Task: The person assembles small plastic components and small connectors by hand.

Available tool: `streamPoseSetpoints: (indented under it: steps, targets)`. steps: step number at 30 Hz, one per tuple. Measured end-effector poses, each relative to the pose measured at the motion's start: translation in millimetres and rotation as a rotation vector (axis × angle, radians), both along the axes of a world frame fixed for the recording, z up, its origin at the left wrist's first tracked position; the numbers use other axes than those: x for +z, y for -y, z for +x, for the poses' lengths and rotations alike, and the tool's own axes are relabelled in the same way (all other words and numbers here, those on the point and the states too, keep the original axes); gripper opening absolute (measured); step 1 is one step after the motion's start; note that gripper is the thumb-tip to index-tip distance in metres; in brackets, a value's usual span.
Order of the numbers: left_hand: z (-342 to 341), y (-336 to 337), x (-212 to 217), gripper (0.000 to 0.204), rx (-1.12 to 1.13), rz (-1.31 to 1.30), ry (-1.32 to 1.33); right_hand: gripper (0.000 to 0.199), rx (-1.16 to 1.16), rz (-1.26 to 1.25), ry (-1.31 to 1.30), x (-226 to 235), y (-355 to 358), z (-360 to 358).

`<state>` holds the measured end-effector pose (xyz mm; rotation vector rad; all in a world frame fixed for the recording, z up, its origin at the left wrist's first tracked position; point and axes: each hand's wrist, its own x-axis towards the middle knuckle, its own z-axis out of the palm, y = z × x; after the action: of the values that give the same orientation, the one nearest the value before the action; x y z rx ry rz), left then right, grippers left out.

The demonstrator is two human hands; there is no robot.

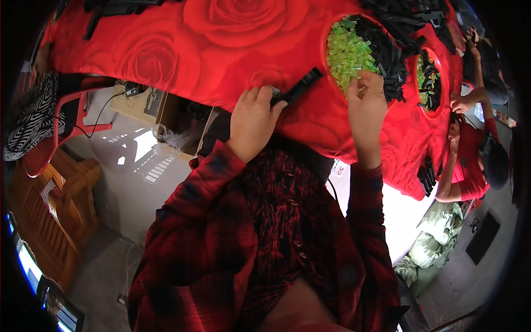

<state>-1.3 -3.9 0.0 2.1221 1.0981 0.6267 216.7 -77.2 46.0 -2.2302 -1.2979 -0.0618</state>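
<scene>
My left hand is closed around one end of a long black plastic part, which points up and to the right over the table. Its thumb presses along the part's near side. My right hand hangs over the near edge of a red basin, fingertips pinched together at the green pieces. Small translucent yellow-green pieces fill the basin's left side, and small black pieces heap up on its right. Whether a piece sits between my right fingertips is too small to tell.
A red rose-patterned cloth covers the table. A second red basin with mixed pieces stands to the right. Black parts pile up at the far right. Another person in red works at the right edge. A red chair stands left.
</scene>
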Motion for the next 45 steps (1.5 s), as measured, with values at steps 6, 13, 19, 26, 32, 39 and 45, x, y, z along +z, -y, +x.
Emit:
streamPoseSetpoints:
  steps: [6,13,19,26,32,39,45]
  targets:
    - [2,1,-2,0.024,-0.044,0.031,-0.011,0.025,0.133,0.122,-0.595,5,-4,-43]
    - [1,0,0,0.021,-0.036,0.113,-0.004,0.02,0.152,0.129,-0.824,-23,-7,-68]
    - [0,-2,-4,0.02,-0.046,0.122,-0.019,0.018,0.162,0.069,-0.77,-35,-6,-70]
    - [-1,-7,-4,0.019,-0.058,0.049,0.011,0.017,0.319,0.069,-0.477,-42,-5,-64]
    - [-4,-6,-4,0.022,-0.018,-0.048,0.045,0.017,0.284,0.043,-0.569,-44,-2,-65]
    - [-4,-9,-1,0.027,0.007,-0.08,-0.018,0.017,0.311,0.051,-0.513,-43,-2,-66]
    - [-6,-15,0,0.03,-0.027,-0.175,-0.052,0.016,0.329,0.092,-0.484,-37,-8,-68]
